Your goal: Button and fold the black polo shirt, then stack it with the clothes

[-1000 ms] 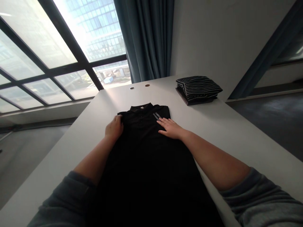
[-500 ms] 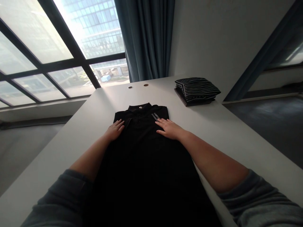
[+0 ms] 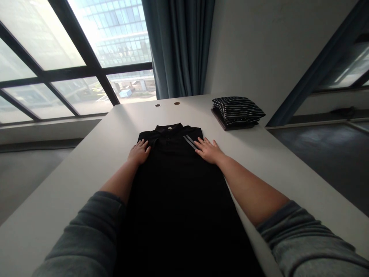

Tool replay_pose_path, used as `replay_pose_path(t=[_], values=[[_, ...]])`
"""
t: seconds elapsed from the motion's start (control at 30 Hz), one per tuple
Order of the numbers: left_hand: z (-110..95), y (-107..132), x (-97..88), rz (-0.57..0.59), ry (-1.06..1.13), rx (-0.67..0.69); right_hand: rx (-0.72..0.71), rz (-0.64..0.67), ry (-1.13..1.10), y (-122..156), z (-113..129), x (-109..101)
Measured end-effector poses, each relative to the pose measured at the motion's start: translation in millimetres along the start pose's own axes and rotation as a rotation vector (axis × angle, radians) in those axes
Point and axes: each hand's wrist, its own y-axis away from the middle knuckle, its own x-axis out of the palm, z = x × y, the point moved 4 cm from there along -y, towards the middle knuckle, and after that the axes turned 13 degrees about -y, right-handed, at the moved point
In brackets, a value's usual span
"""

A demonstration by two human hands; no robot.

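Both our left hand and right hand lie open and flat, gripping nothing, on the black collared fabric shirt beneath and between them on the white worktop; we should press evenly to avoid creases.

Shirt lies on table, left of cloth stack.

The shirt is black with two grey stripes far right; bench white; far-right folded cloth black, white-striped; far curtain blue-grey.
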Motion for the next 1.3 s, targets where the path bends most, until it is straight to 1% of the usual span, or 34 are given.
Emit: replay_pose_path(t=[0.13,0.23,0.3,0.33,0.4,0.47,0.53,0.57,0.63,0.7,0.73,0.83,1.03,1.17,1.3], values=[[-2.5,13.7,-10.6,-0.147,-0.008,-0.078,-0.032,-0.072,-0.006,-0.7,-0.2,-0.7],[1.4,36.7,-13.2,-0.170,0.005,-0.082,-0.064,-0.201,-0.007,3.2,1.0,-5.4],[9.4,62.8,-10.0,-0.145,0.016,-0.030,-0.096,-0.306,-0.011,10.5,3.9,-10.0],[14.9,79.8,-7.3,-0.126,0.017,0.009,-0.120,-0.340,-0.011,16.2,6.5,-11.5],[29.7,121.3,-1.5,-0.096,0.017,0.058,-0.193,-0.350,-0.010,33.1,15.2,-12.0],[44.0,170.5,1.8,-0.085,0.021,0.121,-0.300,-0.308,-0.018,59.6,27.9,-9.4],[55.0,222.1,1.6,-0.067,0.042,0.180,-0.416,-0.232,-0.059,95.4,42.3,-4.6],[59.2,246.8,-0.1,-0.058,0.051,0.196,-0.467,-0.169,-0.090,115.5,49.0,-1.1],[64.4,290.5,-5.1,-0.031,0.062,0.216,-0.541,0.014,-0.153,156.2,59.3,7.8],[65.0,324.0,-10.9,-0.009,0.063,0.237,-0.563,0.180,-0.194,192.0,63.2,14.8],[63.8,336.5,-13.5,-0.001,0.061,0.251,-0.553,0.228,-0.204,206.2,62.6,16.3],[55.4,358.9,-17.9,0.010,0.055,0.289,-0.495,0.277,-0.209,232.6,55.5,14.4],[37.9,372.7,-20.5,0.014,0.048,0.272,-0.363,0.248,-0.177,262.2,43.7,3.3],[39.4,388.0,-23.7,-0.026,0.070,0.292,-0.342,0.224,-0.206,295.5,37.2,3.1],[46.7,406.1,-22.1,-0.021,0.095,0.268,-0.290,0.211,-0.227,327.1,25.4,7.2]])
